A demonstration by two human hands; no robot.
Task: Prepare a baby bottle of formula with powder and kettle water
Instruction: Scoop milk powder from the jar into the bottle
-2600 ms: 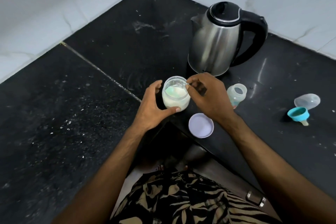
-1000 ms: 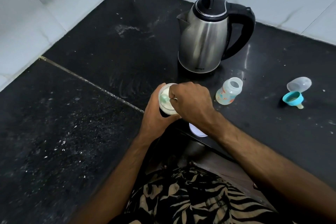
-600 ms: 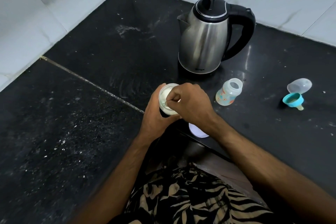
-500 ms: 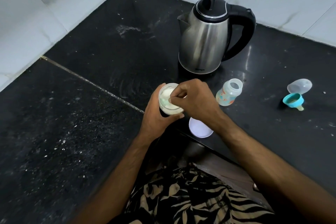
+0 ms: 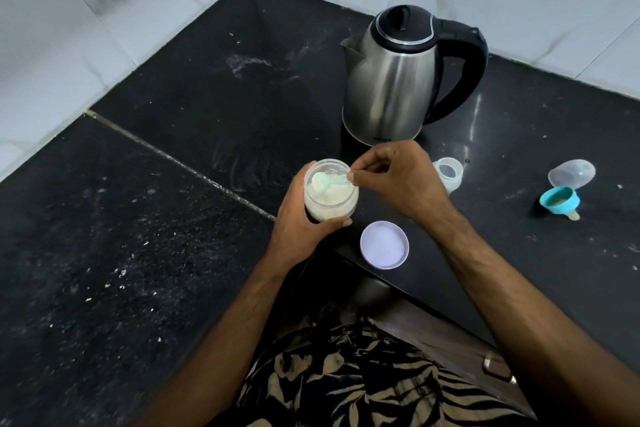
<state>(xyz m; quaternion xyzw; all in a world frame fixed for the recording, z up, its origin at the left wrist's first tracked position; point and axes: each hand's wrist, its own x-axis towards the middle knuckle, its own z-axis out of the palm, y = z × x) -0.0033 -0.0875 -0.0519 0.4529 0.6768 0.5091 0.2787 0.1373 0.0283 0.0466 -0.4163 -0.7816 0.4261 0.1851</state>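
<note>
Your right hand (image 5: 398,180) pinches the small mint-green plastic scoop (image 5: 327,180) over the clear powder jar (image 5: 330,199), which your left hand (image 5: 304,218) wraps in its grip on the black worktop (image 5: 138,253). The scoop's handle runs left to right. The open clear baby bottle (image 5: 448,173) stands just right of your right hand, the nearer one.

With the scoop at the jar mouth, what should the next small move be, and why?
Probably carry the scoop rightward to the open bottle. The right hand pinches its handle above the powder jar, which the left hand steadies; the bottle stands uncapped just beyond.

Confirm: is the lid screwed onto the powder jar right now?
No: the lid lies flat on the counter beside the open powder jar, with the scoop at its mouth.
</note>
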